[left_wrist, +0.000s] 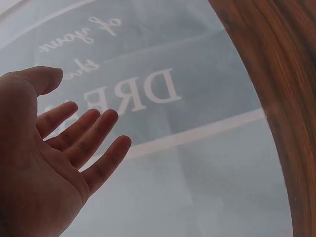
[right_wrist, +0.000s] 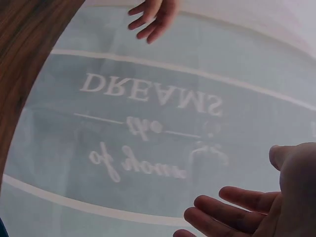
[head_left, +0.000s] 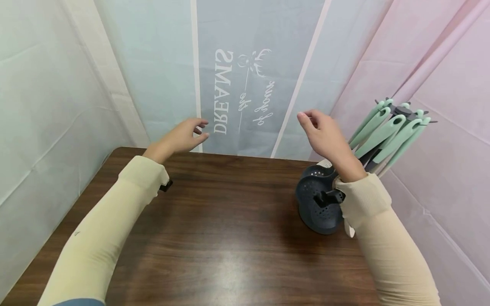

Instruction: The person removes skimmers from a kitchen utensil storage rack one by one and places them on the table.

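Observation:
My left hand [head_left: 186,135] hangs in the air near the far edge of the table, fingers loosely bent and nothing in them. The left wrist view shows that palm [left_wrist: 44,173] with its fingers spread apart. My right hand [head_left: 323,132] is also raised, relaxed and holding nothing; its fingers [right_wrist: 227,215] show in the right wrist view. Nearest to it stands a utensil stand with a dark blue, holed base [head_left: 319,212]. Several mint-green-handled kitchen utensils [head_left: 379,131] hang round its top. My right forearm hides the stand's middle and the utensils' lower ends.
The dark wooden table [head_left: 229,229] lies below both hands. A pale blue-grey cloth [head_left: 252,85] with mirrored lettering hangs behind it. White cloth [head_left: 42,85] borders the left side and pinkish cloth [head_left: 455,140] the right, close to the stand.

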`<state>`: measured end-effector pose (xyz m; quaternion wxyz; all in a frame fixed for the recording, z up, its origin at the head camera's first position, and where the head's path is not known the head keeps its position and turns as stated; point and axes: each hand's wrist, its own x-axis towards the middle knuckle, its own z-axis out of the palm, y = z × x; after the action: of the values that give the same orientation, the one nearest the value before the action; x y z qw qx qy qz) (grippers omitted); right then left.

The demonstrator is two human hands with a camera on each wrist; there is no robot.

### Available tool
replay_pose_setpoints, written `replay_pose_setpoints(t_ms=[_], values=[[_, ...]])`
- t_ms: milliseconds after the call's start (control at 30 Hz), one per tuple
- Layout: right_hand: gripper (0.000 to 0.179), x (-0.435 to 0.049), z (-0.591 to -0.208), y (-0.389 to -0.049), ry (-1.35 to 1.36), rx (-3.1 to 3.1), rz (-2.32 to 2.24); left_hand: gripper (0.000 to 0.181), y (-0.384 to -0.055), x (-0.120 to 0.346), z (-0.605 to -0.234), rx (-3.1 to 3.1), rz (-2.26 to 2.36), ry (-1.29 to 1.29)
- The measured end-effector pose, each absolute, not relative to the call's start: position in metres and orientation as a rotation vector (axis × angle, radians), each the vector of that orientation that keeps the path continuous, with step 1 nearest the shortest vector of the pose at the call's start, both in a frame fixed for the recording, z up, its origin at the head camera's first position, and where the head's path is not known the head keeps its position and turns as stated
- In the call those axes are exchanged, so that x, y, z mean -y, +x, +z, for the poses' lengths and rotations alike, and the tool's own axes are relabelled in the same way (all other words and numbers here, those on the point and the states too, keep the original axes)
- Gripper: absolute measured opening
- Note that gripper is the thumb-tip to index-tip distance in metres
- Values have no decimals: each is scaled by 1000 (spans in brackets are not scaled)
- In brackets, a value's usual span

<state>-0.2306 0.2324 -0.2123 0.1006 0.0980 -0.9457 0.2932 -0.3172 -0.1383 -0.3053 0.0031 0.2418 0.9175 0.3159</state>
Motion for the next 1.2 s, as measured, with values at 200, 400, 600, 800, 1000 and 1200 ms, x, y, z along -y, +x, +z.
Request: replay_pose_setpoints(t_ms=[200, 400, 600, 800, 1000, 1200], values=[[59, -244, -201, -197, 309, 2656, 872, 51, -304, 132, -303, -2874, 1086, 843], [45, -262, -197, -172, 303, 2494, 820, 48, -289, 128, -298, -2847, 1181, 911], [33, -281, -194, -154, 306, 2299, 938, 46, -276, 124, -295, -2832, 1239, 968], [27, -297, -186, -137, 221, 2131, 1050, 46, -270, 116, -295, -2794, 1262, 1020], [25, -316, -178, -131, 139, 1972, 1107, 46, -267, 105, -295, -2779, 1291, 1032], [25, -326, -175, -129, -26, 1896, 1056, 45, -265, 87, -295, -2747, 1353, 1052]])
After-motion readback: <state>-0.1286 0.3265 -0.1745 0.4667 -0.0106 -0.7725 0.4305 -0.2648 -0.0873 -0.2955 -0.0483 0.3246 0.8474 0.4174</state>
